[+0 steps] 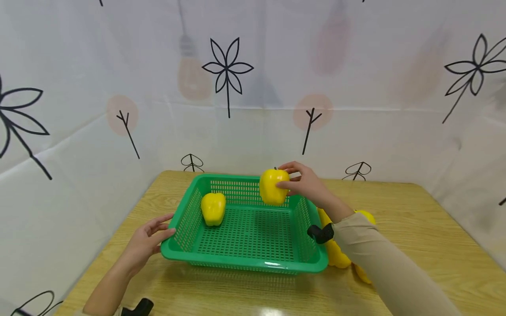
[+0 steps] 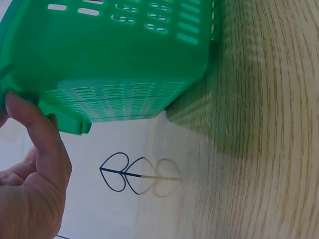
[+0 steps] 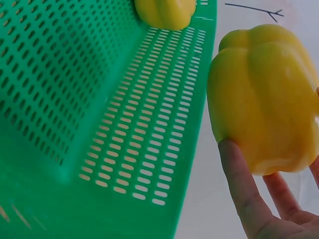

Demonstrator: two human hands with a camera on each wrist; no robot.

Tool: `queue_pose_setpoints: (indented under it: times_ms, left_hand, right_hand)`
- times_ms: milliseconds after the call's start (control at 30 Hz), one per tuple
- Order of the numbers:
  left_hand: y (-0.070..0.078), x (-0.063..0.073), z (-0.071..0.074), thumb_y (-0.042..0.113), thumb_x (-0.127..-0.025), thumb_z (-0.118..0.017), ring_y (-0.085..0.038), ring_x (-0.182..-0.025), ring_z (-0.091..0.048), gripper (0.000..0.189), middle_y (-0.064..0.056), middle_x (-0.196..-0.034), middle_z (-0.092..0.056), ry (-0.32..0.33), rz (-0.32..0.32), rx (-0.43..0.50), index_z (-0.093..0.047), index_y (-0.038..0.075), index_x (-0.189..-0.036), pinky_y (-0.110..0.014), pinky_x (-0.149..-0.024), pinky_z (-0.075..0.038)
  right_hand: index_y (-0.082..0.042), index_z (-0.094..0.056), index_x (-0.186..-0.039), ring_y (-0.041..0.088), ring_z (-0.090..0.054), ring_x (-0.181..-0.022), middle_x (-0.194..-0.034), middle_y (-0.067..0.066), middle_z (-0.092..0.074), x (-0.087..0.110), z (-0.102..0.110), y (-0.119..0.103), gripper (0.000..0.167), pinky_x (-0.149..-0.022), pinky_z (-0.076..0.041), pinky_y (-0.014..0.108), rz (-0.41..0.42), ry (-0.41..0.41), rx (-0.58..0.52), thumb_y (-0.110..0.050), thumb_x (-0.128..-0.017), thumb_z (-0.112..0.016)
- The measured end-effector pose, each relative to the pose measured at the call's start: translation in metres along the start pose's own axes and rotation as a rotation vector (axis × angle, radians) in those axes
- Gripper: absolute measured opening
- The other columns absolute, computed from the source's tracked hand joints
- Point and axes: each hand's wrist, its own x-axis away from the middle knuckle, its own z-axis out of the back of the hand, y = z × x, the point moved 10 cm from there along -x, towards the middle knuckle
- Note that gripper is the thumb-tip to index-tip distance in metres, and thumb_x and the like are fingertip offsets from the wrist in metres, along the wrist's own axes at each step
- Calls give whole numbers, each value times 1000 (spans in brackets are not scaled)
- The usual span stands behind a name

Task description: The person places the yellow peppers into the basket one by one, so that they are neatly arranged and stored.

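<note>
A yellow bell pepper (image 1: 274,188) is held by my right hand (image 1: 309,183) above the far right part of a green plastic basket (image 1: 245,261). In the right wrist view, thumb and fingers grip this pepper (image 3: 264,99) from its side and lower end. Another yellow bell pepper (image 1: 213,210) rests inside the basket, near the left wall. At the basket's left rim, my left hand (image 1: 142,243) holds the edge, thumb on top and fingers at the outer side. The left wrist view has that hand (image 2: 40,174) beside the slotted basket wall (image 2: 124,55).
More yellow peppers (image 1: 338,258) lie on the wooden table (image 1: 419,232) right of the basket, partly hidden by the right forearm. Behind and beside the table hangs a white curtain (image 1: 257,140) with drawn plants.
</note>
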Motion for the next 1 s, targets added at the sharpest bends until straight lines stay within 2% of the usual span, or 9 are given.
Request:
queue_pose_setpoints:
  times_ms: [433, 800, 1000]
  left_hand:
    - [-1, 0, 2, 28, -91, -62, -15, -93, -56, 62, -17, -125, -41, 1, 3, -18, -35, 9, -143, -34, -74, -51]
    - [-3, -1, 2, 26, -90, -63, -15, -92, -57, 62, -18, -127, -38, -1, -2, -9, -35, 8, -143, -35, -75, -52]
    - [-4, -2, 2, 27, -90, -64, -15, -93, -57, 63, -18, -127, -39, -1, -1, -7, -35, 9, -143, -35, -75, -52]
  right_hand:
    - [-5, -50, -126, 36, -57, -97, -126, 21, -42, -21, -28, 12, 48, -69, -55, 38, -62, -6, -14, -15, -83, -71]
    - [-5, -52, -124, 34, -59, -93, -124, 21, -42, -39, -61, 31, 48, -67, -55, 37, -128, -44, -21, -13, -82, -73]
    - [-4, -52, -124, 32, -58, -92, -121, 21, -44, -46, -80, 41, 48, -71, -54, 44, -138, -88, 5, -12, -81, -73]
